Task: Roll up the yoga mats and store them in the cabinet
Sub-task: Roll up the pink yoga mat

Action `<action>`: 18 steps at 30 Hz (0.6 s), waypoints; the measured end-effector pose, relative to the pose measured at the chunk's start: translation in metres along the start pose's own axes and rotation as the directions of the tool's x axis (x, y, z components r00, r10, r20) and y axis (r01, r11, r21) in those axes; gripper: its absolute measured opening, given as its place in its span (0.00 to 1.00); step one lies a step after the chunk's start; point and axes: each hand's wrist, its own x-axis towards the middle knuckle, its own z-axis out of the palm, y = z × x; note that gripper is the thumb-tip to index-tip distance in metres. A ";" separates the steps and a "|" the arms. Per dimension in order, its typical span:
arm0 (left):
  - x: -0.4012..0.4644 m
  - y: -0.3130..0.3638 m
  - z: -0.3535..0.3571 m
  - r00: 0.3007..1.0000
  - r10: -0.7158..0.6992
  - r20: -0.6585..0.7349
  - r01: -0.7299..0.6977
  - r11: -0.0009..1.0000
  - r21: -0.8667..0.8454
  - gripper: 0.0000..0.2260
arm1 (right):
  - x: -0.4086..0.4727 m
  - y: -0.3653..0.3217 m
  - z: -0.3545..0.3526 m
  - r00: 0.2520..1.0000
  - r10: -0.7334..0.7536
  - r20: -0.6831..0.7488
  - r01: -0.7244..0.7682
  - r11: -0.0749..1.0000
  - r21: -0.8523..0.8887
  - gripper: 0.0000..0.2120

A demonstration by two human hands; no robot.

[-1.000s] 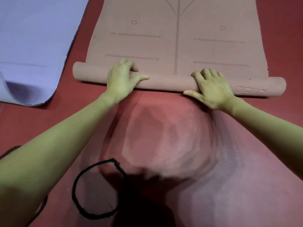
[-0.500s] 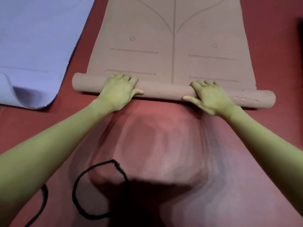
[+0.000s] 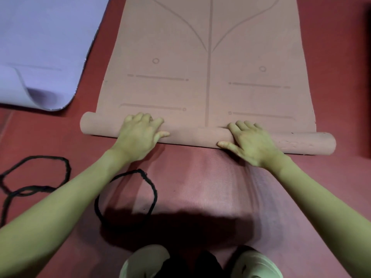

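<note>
On the red floor (image 3: 331, 47), a tan rubber yoga mat (image 3: 208, 57) lay partly rolled, left hand (image 3: 138, 137) and right hand (image 3: 253, 143) curled over its near roll; even pressure would likely keep the ends flush.

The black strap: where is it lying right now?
In the head view the black strap lies on the red floor at lower left, looping under the left forearm, nearer the person than the rolled end of the tan mat.
</note>
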 end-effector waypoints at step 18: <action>-0.003 0.020 0.006 0.988 -0.117 -0.098 0.111 0.992 -0.064 0.28 | 0.017 0.003 0.012 0.983 0.004 -0.185 -0.040 0.981 -0.190 0.27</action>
